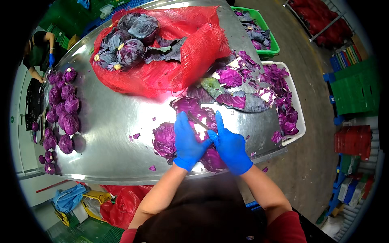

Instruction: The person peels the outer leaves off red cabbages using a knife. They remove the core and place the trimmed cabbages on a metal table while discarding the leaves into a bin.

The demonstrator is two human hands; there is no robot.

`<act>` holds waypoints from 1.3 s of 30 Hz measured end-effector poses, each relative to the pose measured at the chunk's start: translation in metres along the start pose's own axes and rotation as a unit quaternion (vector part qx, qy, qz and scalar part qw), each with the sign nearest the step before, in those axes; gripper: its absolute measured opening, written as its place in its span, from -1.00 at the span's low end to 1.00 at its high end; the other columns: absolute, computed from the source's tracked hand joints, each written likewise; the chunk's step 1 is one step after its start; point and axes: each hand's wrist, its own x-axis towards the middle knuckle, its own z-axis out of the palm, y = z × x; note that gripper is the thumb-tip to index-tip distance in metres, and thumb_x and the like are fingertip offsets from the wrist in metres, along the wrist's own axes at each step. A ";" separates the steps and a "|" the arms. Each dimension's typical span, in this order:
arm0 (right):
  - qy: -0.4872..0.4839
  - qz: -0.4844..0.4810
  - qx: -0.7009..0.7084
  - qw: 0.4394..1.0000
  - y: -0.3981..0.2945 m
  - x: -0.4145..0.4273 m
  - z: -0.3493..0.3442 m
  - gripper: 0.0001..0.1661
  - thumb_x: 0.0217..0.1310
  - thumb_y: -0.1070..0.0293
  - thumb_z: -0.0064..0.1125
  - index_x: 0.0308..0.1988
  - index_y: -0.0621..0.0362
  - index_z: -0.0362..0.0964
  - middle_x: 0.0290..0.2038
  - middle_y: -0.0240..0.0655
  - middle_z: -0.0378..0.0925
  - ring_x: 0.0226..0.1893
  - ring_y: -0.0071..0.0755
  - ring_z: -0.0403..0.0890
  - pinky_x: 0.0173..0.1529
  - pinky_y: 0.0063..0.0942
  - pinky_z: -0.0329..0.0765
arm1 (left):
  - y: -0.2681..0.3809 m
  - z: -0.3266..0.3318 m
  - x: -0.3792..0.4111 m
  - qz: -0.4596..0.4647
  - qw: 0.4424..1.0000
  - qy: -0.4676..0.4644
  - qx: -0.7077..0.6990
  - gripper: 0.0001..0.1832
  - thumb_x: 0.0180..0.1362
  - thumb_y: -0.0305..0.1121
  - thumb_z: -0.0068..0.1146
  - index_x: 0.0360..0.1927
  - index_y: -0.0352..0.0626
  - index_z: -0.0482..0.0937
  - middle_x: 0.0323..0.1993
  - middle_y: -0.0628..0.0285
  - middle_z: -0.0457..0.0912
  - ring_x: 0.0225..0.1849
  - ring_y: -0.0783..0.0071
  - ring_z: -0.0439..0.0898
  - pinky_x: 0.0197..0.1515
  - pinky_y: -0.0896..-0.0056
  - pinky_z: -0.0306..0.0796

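Both hands wear blue gloves. My right hand (228,145) is closed around the handle end of a knife (199,121), whose dark blade lies over a cut piece of red cabbage (200,129) with a white core. My left hand (187,142) lies flat, fingers extended, between that piece and a red cabbage head (164,140) on its left; whether it grips either is unclear. Purple leaves lie under and between the hands. Beyond them, a red mesh sack (152,82) lies spread with several untrimmed red cabbages (131,52) on it.
Trimmed red cabbages (70,124) line the left side of the steel table (109,121). Leaf scraps (231,77) lie at the right, beside a white crate (299,115) and a green crate (275,45) of trimmings. A co-worker (41,51) stands at the far left.
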 end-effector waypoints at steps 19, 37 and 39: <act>-0.060 0.068 -0.021 0.996 0.053 0.067 0.011 -0.21 0.18 -0.35 0.05 -0.18 0.29 0.48 -0.33 0.05 0.62 -0.27 0.12 0.65 -0.15 -0.02 0.54 | -0.014 -0.003 -0.016 0.073 0.996 0.003 -0.046 0.33 -0.24 -0.11 0.56 0.47 -0.31 -0.15 0.44 -0.18 0.00 0.46 -0.13 0.02 0.45 0.04 -0.04; -0.165 -0.071 0.038 0.983 0.036 0.007 -0.066 -0.33 0.30 -0.26 -0.06 -0.47 0.13 0.56 -0.51 -0.05 0.56 -0.42 0.09 0.59 -0.28 -0.12 0.50 | -0.012 -0.002 -0.009 -0.028 0.988 0.092 -0.120 -0.13 -0.13 -0.16 0.51 0.19 -0.34 0.29 0.05 -0.03 0.33 0.12 0.05 0.35 0.21 0.13 0.25; -0.192 -0.081 0.007 0.978 0.035 0.017 -0.070 -0.31 0.31 -0.27 -0.09 -0.49 0.13 0.54 -0.50 -0.04 0.57 -0.43 0.11 0.59 -0.28 -0.10 0.49 | -0.015 0.004 -0.011 -0.003 0.987 0.111 -0.114 -0.12 -0.12 -0.17 0.49 0.22 -0.33 0.26 0.08 -0.04 0.32 0.15 0.03 0.33 0.24 0.11 0.22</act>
